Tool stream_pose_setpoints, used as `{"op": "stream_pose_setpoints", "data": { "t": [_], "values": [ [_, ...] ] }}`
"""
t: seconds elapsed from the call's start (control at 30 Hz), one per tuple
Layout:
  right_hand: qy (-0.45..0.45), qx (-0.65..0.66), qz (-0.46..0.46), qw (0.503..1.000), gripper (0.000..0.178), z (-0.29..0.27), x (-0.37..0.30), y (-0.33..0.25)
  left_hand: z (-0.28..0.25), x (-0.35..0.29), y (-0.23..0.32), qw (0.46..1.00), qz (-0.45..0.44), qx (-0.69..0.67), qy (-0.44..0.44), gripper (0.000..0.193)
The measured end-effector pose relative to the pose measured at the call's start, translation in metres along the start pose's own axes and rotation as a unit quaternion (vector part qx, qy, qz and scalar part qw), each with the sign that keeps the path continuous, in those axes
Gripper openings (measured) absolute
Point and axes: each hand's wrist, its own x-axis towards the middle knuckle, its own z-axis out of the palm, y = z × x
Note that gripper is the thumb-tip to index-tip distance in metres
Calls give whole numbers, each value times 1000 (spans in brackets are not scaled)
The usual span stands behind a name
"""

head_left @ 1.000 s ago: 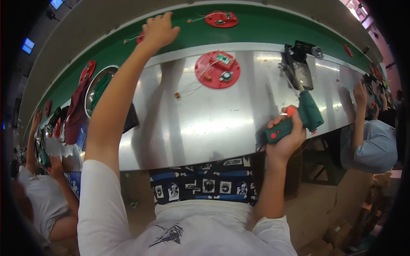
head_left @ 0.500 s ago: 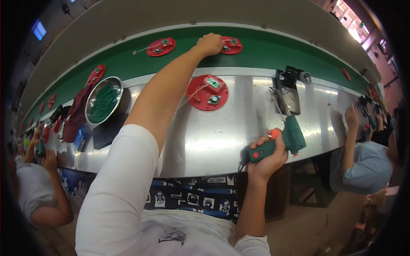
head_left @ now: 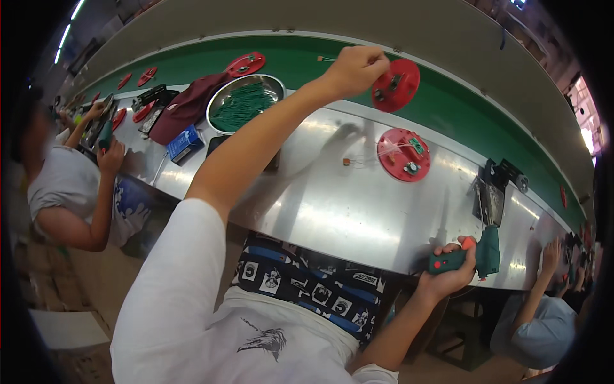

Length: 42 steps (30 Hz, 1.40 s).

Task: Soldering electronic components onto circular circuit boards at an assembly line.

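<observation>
My left hand (head_left: 358, 69) pinches the edge of a round red plate (head_left: 401, 93), tilted up over the green strip at the back of the bench. Small parts sit on the plate's face, and a thin wire with a connector (head_left: 320, 58) sticks out to the left of my hand. Below it on the metal table lies a second red plate (head_left: 394, 168) with a green circuit board, a round part and wires to a small orange connector (head_left: 346, 162). My right hand (head_left: 451, 279) grips a green electric screwdriver (head_left: 488, 253) with orange buttons, its bit pointing away from me.
A metal bowl (head_left: 279, 86) of green strips stands left, beside a maroon cloth (head_left: 185, 114) and a blue box (head_left: 185, 144). A black fixture (head_left: 491, 195) is at right. More red plates (head_left: 247, 64) lie along the green strip (head_left: 300, 54). Co-workers sit on both sides.
My left hand has lifted the red plate from the green strip and tilted it. The view has swung left, so the table's things appear farther right. The screwdriver stays in my right hand.
</observation>
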Motion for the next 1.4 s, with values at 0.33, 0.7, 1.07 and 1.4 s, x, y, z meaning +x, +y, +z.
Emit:
{"op": "stream_pose_setpoints", "data": {
  "t": [0.33,0.7,1.07,1.4],
  "values": [
    [10,-17,-7,1000,30,1,5,6,-54,-137,47,971,46,169,-161,21],
    [33,-54,1,998,28,-7,7,10,-52,-151,22,964,-16,215,-155,29],
    [30,-71,-17,997,30,-8,11,9,-62,-158,40,994,-69,31,81,24],
    [34,-94,-7,995,31,12,6,13,-68,-151,8,954,-50,274,107,23]
  ]
}}
